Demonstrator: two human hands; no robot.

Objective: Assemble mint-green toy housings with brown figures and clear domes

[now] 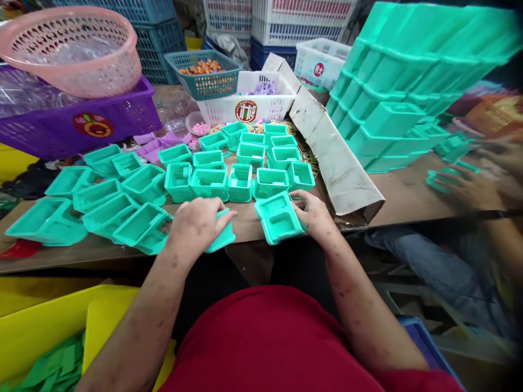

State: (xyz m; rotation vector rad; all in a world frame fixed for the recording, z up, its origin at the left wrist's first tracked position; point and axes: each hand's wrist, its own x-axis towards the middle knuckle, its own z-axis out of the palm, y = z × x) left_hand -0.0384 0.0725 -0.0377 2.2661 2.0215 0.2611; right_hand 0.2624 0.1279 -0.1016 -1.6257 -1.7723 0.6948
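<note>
The left hand (196, 223) is closed over a teal tray (223, 235) at the near edge of the desk (408, 190), fingers curled across its top, so the grip is grasping that tray. The right hand (312, 212) grasps a second teal tray (278, 219), tilted up on its side with its open cavities facing the camera, thumb and fingers on its right edge. The two trays sit near each other but apart, both just at the desk's front edge.

Beyond the hands, a cluster of small trays (241, 163) stands open side up in rough rows. To the left, larger teal trays (106, 204) lie overlapping. A folded cardboard strip (330, 147) runs diagonally to the right of the cluster. Behind it rises a tall leaning stack of teal trays (408, 65).

Farther back stand a white basket (253, 106), a teal basket (204, 73) holding orange pieces, a purple crate (81, 122) and a pink basket (73, 49) on top of it. At right, another person's hand (466, 188), blurred, rests on a teal piece. A yellow bin (41, 321) sits below left.
</note>
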